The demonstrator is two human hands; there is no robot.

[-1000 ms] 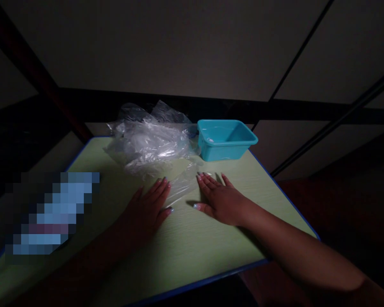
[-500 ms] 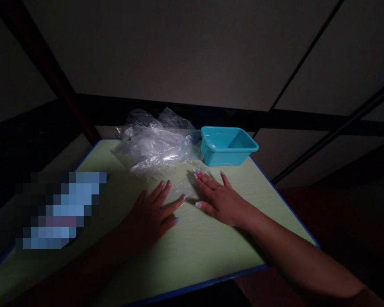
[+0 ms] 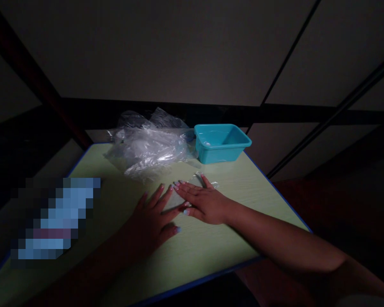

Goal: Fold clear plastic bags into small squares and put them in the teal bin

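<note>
A small clear plastic bag (image 3: 174,199) lies flat on the pale green table, partly covered by my fingers. My left hand (image 3: 153,219) rests on the table with fingers spread, its fingertips on the bag's left side. From the right, my right hand (image 3: 206,202) lies flat across the bag, fingers stretched toward the left hand and nearly touching it. Beyond the hands sits a crumpled heap of clear plastic bags (image 3: 150,147). Right of that heap stands a turquoise plastic bin (image 3: 222,154), with something small and whitish inside.
The table (image 3: 208,251) has a blue edge (image 3: 275,185). On its left lies a pixelated blue object (image 3: 60,217) whose kind I cannot make out. Dark panelled doors (image 3: 166,55) rise behind the table.
My right hand has slid left over the small bag, close to my left hand. My left hand has hardly moved on the table. The view has shifted slightly.
</note>
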